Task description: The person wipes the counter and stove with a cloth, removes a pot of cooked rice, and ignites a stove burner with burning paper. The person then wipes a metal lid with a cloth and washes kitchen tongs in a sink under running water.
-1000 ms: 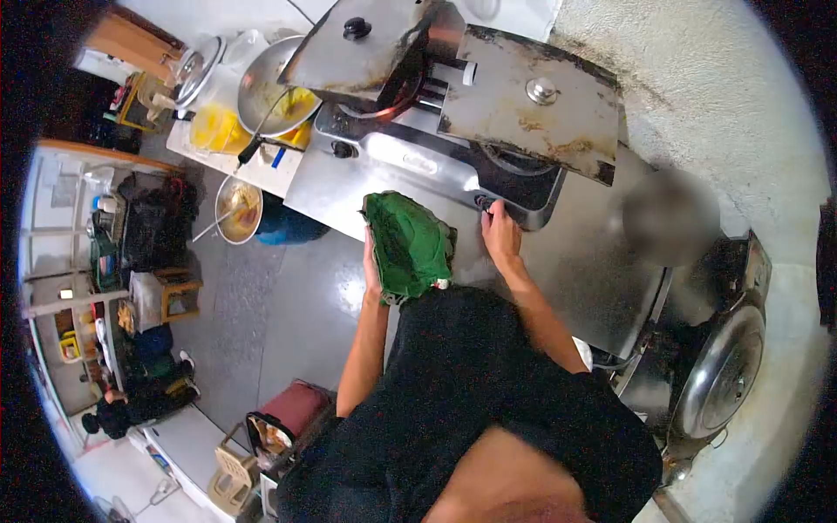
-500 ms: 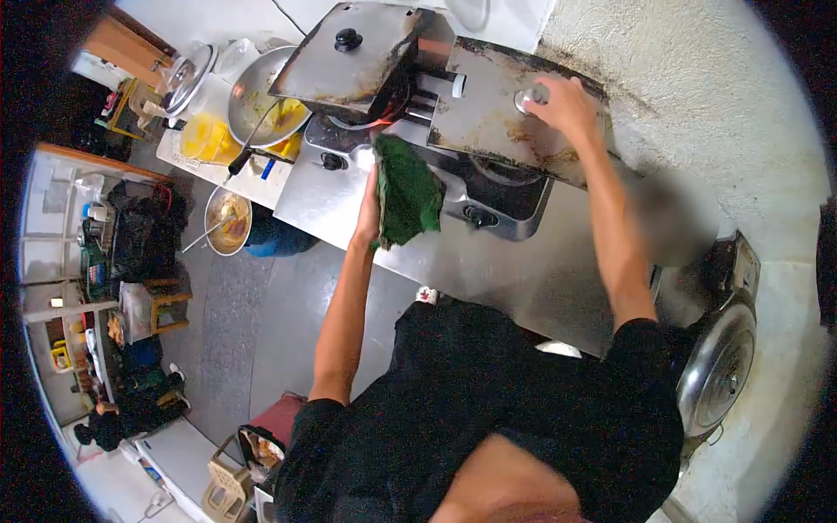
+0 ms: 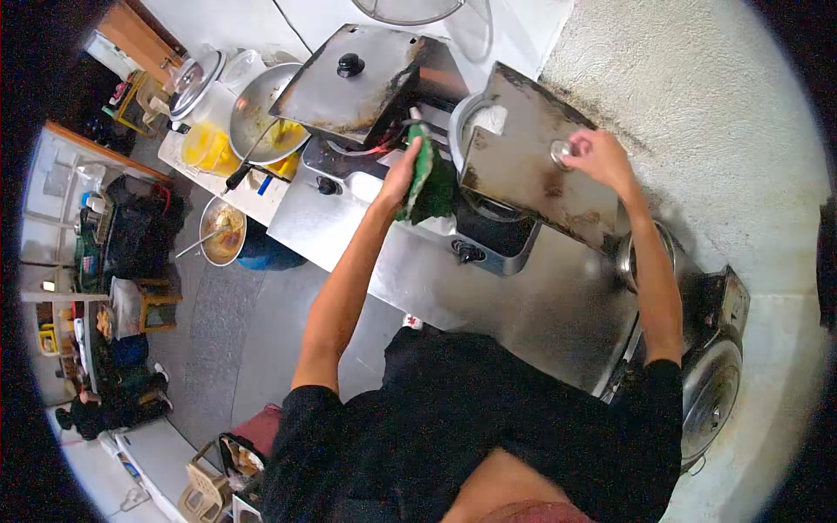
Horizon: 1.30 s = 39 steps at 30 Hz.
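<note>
My right hand pinches the round knob on a flat, scorched metal lid. The lid is tilted over the right burner of the stove, and a round pan with something white in it shows past its left edge. My left hand grips a folded dark green cloth with ragged edges, above the counter between the burners. The cloth hides part of the stove and whatever lies directly behind it.
On the left burner stands a square metal cover with a black knob. Farther left are a wide pan with a ladle and a yellow-filled container. A bowl sits lower. A round lid leans at right; a person is far off.
My right hand has moved the metal lid right and toward me, uncovering part of the round pan. My left hand has shifted right with the green cloth, which is now turned more edge-on.
</note>
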Each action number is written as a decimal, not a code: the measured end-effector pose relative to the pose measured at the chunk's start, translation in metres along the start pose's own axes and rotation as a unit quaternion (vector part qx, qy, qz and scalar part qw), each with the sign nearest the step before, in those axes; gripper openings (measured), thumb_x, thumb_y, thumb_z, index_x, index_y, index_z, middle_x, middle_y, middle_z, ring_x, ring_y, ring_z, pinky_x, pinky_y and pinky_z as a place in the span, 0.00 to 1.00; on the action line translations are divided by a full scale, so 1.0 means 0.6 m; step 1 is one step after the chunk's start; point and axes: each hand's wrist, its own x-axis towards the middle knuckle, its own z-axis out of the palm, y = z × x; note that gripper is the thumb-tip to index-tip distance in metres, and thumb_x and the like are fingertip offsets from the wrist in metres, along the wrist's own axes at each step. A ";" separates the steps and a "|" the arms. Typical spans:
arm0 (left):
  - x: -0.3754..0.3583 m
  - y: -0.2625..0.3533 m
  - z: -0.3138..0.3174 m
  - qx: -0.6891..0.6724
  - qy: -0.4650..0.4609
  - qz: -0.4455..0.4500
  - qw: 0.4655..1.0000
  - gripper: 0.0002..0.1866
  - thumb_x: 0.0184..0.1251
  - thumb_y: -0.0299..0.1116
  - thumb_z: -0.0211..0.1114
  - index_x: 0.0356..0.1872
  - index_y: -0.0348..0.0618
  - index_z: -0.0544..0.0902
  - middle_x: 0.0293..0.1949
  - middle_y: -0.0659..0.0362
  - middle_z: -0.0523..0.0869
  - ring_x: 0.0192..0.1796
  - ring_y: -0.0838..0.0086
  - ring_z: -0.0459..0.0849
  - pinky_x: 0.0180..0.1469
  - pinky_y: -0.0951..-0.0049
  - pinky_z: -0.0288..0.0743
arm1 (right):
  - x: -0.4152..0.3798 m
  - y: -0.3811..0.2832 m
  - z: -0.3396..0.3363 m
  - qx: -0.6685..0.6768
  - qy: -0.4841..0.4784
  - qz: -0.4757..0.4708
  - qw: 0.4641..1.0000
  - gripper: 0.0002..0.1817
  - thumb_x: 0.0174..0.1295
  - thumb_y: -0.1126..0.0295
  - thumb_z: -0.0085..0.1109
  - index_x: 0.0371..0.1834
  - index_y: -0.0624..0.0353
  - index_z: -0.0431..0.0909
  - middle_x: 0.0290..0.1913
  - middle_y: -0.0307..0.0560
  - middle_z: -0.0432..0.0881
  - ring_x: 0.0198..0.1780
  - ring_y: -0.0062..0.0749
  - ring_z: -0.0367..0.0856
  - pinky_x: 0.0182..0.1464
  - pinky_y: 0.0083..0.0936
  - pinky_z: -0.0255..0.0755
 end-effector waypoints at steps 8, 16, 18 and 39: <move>0.059 -0.014 0.111 0.129 0.077 0.008 0.989 0.20 0.59 0.43 0.64 0.40 0.33 0.78 0.29 0.58 0.80 0.26 0.74 0.78 0.28 0.73 0.74 | -0.174 0.027 -0.022 0.085 0.130 0.086 0.984 0.13 0.49 0.64 0.68 0.35 0.58 0.81 0.22 0.37 0.79 0.25 0.20 0.73 0.29 0.18 0.65; 0.077 -0.044 0.103 -0.062 0.052 -0.085 0.993 0.08 0.52 0.23 0.59 0.35 0.36 0.76 0.25 0.57 0.79 0.24 0.70 0.79 0.28 0.72 0.77 | -0.303 0.090 0.019 0.111 0.166 0.137 0.970 0.12 0.49 0.64 0.66 0.29 0.62 0.81 0.23 0.44 0.82 0.25 0.23 0.78 0.30 0.23 0.69; 0.071 -0.049 0.099 -0.080 0.077 -0.095 0.989 0.07 0.52 0.22 0.58 0.34 0.36 0.75 0.25 0.57 0.78 0.25 0.69 0.79 0.29 0.71 0.78 | -0.323 0.092 0.025 0.079 0.166 0.157 0.970 0.12 0.49 0.64 0.66 0.29 0.62 0.81 0.23 0.45 0.82 0.25 0.24 0.78 0.30 0.24 0.69; -0.233 -0.032 0.022 -0.156 0.256 -0.080 0.951 0.11 0.50 0.21 0.58 0.38 0.35 0.74 0.29 0.55 0.78 0.27 0.67 0.79 0.31 0.71 0.77 | -0.370 0.144 0.105 0.097 0.205 0.179 0.957 0.21 0.43 0.61 0.70 0.36 0.66 0.81 0.29 0.53 0.80 0.33 0.41 0.78 0.38 0.32 0.70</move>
